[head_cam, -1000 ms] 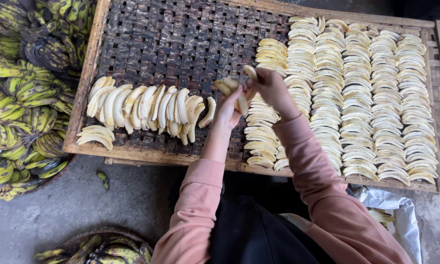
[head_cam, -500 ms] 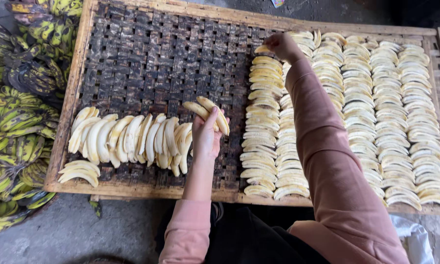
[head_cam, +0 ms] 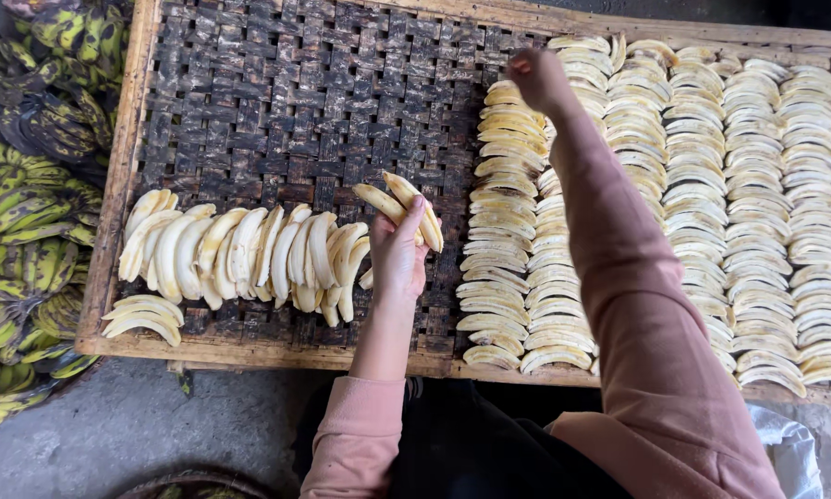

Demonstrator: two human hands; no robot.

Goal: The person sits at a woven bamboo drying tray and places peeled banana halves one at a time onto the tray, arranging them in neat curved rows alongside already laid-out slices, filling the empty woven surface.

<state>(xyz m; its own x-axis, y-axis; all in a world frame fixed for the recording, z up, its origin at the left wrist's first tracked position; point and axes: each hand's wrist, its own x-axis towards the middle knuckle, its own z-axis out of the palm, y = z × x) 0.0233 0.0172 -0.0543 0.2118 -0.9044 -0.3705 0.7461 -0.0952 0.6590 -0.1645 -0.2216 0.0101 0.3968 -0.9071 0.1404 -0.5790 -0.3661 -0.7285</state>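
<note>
My left hand (head_cam: 399,251) holds two or three peeled banana halves (head_cam: 404,205) above the woven drying tray (head_cam: 277,102). Just left of it lies a loose heap of peeled banana halves (head_cam: 240,254). My right hand (head_cam: 537,79) reaches to the far end of the leftmost neat row of banana halves (head_cam: 503,212), fingers closed near the top piece; I cannot tell whether it holds one. Several more tidy rows (head_cam: 757,203) cover the tray's right side.
Bunches of unpeeled green-and-black bananas (head_cam: 27,212) are piled on the ground left of the tray. The tray has a wooden frame (head_cam: 249,353). A white plastic bag (head_cam: 789,444) lies at the lower right on the grey floor.
My right hand has moved from the middle of the tray up to the far end of the leftmost row. My left hand still holds banana halves and has stayed by the heap.
</note>
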